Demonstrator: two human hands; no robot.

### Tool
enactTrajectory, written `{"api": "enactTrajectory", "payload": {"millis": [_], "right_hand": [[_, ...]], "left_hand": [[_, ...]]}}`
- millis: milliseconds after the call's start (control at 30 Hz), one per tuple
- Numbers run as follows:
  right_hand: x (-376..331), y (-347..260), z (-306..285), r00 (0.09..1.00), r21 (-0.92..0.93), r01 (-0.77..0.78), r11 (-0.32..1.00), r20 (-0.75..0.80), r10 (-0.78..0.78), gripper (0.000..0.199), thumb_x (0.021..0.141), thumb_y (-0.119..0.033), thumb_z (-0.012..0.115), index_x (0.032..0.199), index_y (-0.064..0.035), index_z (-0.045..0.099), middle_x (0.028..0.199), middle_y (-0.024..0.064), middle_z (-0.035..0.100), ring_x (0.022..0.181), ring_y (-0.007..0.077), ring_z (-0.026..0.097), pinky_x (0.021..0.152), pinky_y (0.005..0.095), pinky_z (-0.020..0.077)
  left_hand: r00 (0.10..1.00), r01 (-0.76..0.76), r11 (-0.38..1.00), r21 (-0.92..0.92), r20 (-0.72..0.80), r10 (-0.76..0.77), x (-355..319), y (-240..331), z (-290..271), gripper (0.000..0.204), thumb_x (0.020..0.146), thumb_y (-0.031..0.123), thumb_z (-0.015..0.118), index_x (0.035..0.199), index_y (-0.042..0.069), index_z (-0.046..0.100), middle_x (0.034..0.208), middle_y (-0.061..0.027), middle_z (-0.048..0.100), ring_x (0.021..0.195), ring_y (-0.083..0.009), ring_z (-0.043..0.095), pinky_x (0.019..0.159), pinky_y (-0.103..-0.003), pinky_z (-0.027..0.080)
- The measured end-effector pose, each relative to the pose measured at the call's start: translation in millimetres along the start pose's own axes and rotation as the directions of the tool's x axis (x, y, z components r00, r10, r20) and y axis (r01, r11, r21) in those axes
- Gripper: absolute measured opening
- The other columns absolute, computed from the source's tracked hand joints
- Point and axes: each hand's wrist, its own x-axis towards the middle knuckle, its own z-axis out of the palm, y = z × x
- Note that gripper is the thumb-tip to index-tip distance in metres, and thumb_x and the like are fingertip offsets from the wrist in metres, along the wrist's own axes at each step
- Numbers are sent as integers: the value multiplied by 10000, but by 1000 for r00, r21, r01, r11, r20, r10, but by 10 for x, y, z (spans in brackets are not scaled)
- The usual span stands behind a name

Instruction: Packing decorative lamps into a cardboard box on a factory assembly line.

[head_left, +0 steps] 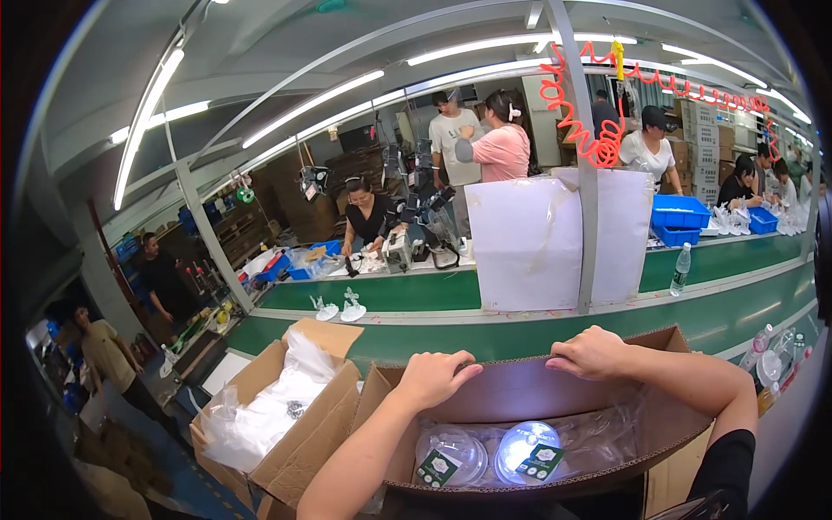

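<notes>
- We find the left hand (439, 377) curled narrowly over the far rim of a long, open, brown corrugated cardboard carton (511, 392), thumb pointing toward the right hand.
- We find the right hand (593, 353) closed over the same rim, just beside the left hand; neither grips any of the contents.
- Below the left hand, on the carton floor, lies a round, clear plastic domed piece (468, 449) bearing a square green-and-white card.
- Below and between the hands sits a second round plastic piece, glowing bluish-white (517, 444), with a similar card; the two pieces lie side by side.
- Below the right hand we note crumpled, transparent plastic wrapping (607, 433); what it covers cannot be told.
- Left of the left hand stands another brown cardboard carton (314, 433), open, holding a loose white plastic bag (270, 406).
- Beyond both hands runs a green-topped bench (416, 343).
- On progress, we judge the work part-way: two carded pieces are inside, while the carton remains unclosed and has room above them. Whether pieces are being added or removed, we cannot determine.
</notes>
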Motion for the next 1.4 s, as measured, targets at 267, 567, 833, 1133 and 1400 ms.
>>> {"api": "enactTrajectory", "payload": {"millis": [267, 567, 833, 1133, 1400], "right_hand": [[33, 78, 36, 994, 63, 106, 992, 36, -108, 392, 1078, -450, 422, 1060, -131, 649, 857, 132, 725, 771, 382, 692, 698, 494, 558], [57, -125, 92, 998, 39, 60, 997, -6, -60, 367, 1070, -427, 444, 1016, -136, 661, 844, 98, 731, 737, 339, 702, 638, 464, 546], [-39, -253, 89, 992, 1, 67, 998, -108, -67, 350, 1058, -423, 476, 983, -129, 649, 788, 81, 718, 649, 332, 685, 563, 443, 523], [34, -77, 156, 993, -8, 41, 999, -107, -41, 359, 1056, -432, 475, 971, -118, 627, 755, 102, 709, 658, 340, 690, 567, 466, 520], [141, 13, 272, 997, -1, 30, 1000, -74, -30, 377, 1074, -446, 420, 992, -134, 616, 756, 113, 707, 670, 344, 700, 591, 474, 540]], "left_hand": [[996, -34, 997, 67, 81, 29, -110, -42, 23, 423, 1040, 495, 470, 970, 144, 695, 813, -114, 731, 774, -362, 697, 675, -490, 528], [982, 23, 997, 75, 185, -36, -123, -93, -74, 387, 1022, 464, 524, 943, 152, 740, 844, -102, 742, 796, -342, 698, 687, -461, 528], [996, -17, 1000, -24, 91, 19, -268, -100, -69, 372, 1011, 469, 554, 952, 157, 747, 848, -87, 746, 779, -313, 706, 683, -439, 534], [998, -57, 970, -237, 24, 64, -104, -84, -101, 340, 1000, 358, 606, 1199, 97, 693, 1174, -146, 702, 1083, -324, 674, 910, -405, 540], [846, -523, 287, -802, -450, 287, -186, 646, -1016, 128, 951, 87, 546, 934, 13, 649, 1064, -171, 696, 907, -245, 642, 803, -437, 532]]}}
